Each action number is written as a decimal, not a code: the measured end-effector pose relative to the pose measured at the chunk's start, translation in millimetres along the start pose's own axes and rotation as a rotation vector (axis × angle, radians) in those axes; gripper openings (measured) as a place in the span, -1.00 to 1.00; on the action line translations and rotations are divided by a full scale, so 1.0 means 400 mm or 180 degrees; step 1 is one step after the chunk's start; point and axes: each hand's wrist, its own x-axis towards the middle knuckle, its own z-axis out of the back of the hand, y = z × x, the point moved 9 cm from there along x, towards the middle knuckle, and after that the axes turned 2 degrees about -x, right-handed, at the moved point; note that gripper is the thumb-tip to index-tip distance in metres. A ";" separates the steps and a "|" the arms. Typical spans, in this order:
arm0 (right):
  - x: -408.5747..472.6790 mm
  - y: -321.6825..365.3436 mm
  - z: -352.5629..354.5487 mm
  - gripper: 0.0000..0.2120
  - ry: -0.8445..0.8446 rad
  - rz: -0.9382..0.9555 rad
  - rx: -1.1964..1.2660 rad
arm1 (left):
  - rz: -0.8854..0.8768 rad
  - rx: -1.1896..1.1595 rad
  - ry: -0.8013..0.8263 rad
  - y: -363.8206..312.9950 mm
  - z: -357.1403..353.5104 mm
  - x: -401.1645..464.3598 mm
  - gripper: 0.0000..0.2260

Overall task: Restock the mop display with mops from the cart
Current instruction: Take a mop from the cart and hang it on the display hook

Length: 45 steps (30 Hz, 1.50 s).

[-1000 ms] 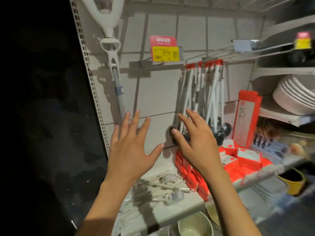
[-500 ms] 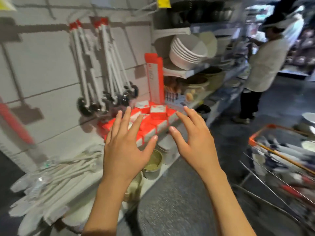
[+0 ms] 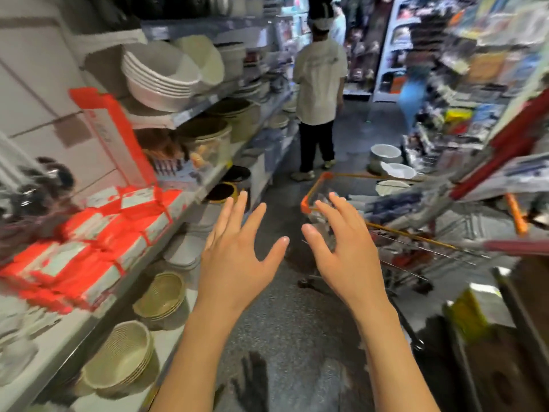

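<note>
View is swinging right since the earlier frames: hanging white-handled tools that were ahead of the hands are now sliding off at far left, and the aisle and cart are coming into centre.

Left hand [image 3: 237,260] is hovering over the floor [image 3: 285,328], fingers spread and straight, holding nothing. Right hand [image 3: 346,251] is hovering just beside it, fingers spread and slightly bent, also holding nothing. Hands are apart, not touching.

Left of the left hand, stacked woven bowls [image 3: 160,295] are sitting on the lowest shelf, and red-and-white boxes [image 3: 98,233] are lying piled on the shelf [image 3: 190,200] above them. Further left and up, white basins [image 3: 160,75] are sitting stacked.

Right of and just beyond the right hand, the cart [image 3: 416,242] with orange rim is standing in the aisle, wire sides showing. Mops [image 3: 421,203] are lying in it as a blurred bundle of wrapped dark and grey heads, with red handles [image 3: 505,150] sticking up to the right; count is not readable.

Beyond the cart, white buckets [image 3: 389,162] are sitting on the floor. Further ahead of both hands, a person in a pale shirt [image 3: 320,75] is standing facing away, near the shelving.
</note>
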 end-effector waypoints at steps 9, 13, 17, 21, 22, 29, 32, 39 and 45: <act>0.020 -0.269 0.148 -0.36 -0.0475 -0.0770 -0.0404 | -0.0550 -0.0460 0.0569 -0.184 -0.262 0.159 -0.30; 0.076 -0.364 0.183 -0.29 -0.0619 -0.1042 -0.0594 | -0.0800 -0.0714 0.0755 -0.240 -0.377 0.264 -0.32; 0.161 -0.450 0.212 -0.31 -0.0814 -0.1320 -0.0608 | -0.0931 -0.0847 0.1072 -0.277 -0.502 0.385 -0.33; 0.222 -0.541 0.229 -0.40 -0.0982 -0.1600 -0.0668 | -0.1065 -0.0985 0.1380 -0.306 -0.617 0.481 -0.28; 0.232 -0.563 0.231 -0.42 -0.1015 -0.1662 -0.0666 | -0.1096 -0.1063 0.1453 -0.316 -0.644 0.499 -0.28; 0.299 -0.706 0.264 -0.51 -0.1373 -0.1905 -0.0607 | -0.1190 -0.1423 0.1988 -0.429 -0.846 0.593 -0.42; 0.336 -0.781 0.280 -0.52 -0.1588 -0.2013 -0.0307 | -0.1146 -0.1457 0.2229 -0.481 -0.942 0.638 -0.48; 0.414 -0.939 0.306 -0.47 -0.1954 -0.2084 0.0206 | -0.0717 -0.2419 0.2931 -0.629 -1.127 0.718 -0.56; 0.439 -1.003 0.326 -0.49 -0.2393 -0.2210 -0.0043 | -0.0719 -0.3073 0.3339 -0.722 -1.261 0.742 -0.58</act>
